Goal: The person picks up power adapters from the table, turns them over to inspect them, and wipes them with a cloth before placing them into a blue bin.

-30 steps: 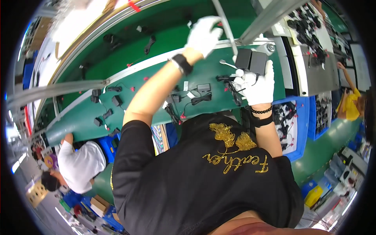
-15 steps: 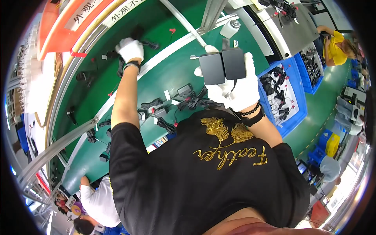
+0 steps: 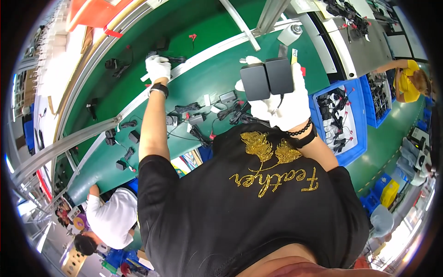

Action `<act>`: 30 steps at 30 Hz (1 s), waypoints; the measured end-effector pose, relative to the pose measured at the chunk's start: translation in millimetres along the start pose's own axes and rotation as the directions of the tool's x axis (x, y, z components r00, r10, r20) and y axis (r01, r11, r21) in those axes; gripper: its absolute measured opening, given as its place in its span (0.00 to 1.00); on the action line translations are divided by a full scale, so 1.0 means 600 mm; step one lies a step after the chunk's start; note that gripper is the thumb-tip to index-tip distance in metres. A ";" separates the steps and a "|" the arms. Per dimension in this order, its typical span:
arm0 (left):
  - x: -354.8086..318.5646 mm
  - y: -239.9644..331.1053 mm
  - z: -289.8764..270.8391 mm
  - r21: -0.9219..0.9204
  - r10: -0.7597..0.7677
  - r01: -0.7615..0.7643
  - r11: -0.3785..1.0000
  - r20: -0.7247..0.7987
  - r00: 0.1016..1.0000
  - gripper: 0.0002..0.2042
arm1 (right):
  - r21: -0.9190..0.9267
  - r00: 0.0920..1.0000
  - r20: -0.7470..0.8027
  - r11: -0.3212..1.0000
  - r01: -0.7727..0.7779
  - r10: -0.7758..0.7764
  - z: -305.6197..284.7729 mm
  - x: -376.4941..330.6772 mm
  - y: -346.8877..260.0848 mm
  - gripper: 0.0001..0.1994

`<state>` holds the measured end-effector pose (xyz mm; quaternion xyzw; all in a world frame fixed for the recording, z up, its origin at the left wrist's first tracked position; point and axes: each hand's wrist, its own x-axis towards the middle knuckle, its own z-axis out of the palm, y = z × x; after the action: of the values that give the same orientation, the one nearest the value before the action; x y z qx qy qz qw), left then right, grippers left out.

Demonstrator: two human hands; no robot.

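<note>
Up close, the right hand (image 3: 284, 104) in a white glove grips two black adapters (image 3: 266, 78) side by side, fingers wrapped behind them. Far out, the left hand (image 3: 158, 68) curls onto a black cable (image 3: 174, 59) lying at its fingertips on the green belt (image 3: 203, 78).

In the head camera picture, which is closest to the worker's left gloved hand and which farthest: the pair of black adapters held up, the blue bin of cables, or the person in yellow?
From the left hand:
1. Black adapters, held up in the right hand, centre.
2. Blue bin, further right, beside the green table.
3. Person in yellow, far right edge.
</note>
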<state>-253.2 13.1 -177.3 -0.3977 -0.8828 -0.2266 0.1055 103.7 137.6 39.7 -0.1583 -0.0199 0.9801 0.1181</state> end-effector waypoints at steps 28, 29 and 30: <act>-0.124 0.472 -0.233 -0.650 0.557 -0.327 0.686 0.180 0.811 0.15 | -0.373 0.983 -0.115 0.923 0.090 -0.142 -0.076 -0.080 0.023 0.21; -0.121 0.482 -0.233 -0.656 0.525 -0.305 0.690 0.164 0.835 0.18 | -0.382 0.982 -0.084 0.916 0.125 -0.169 -0.081 -0.083 0.020 0.20; -0.109 0.498 -0.253 -0.606 0.337 0.140 0.783 0.602 0.724 0.19 | -0.393 0.971 -0.122 0.909 0.143 -0.205 -0.090 -0.086 0.017 0.20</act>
<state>14.7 70.3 26.2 -0.5136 -0.7105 -0.3316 -0.3487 166.1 115.6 3.3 -0.2542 -0.2143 0.9270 0.1733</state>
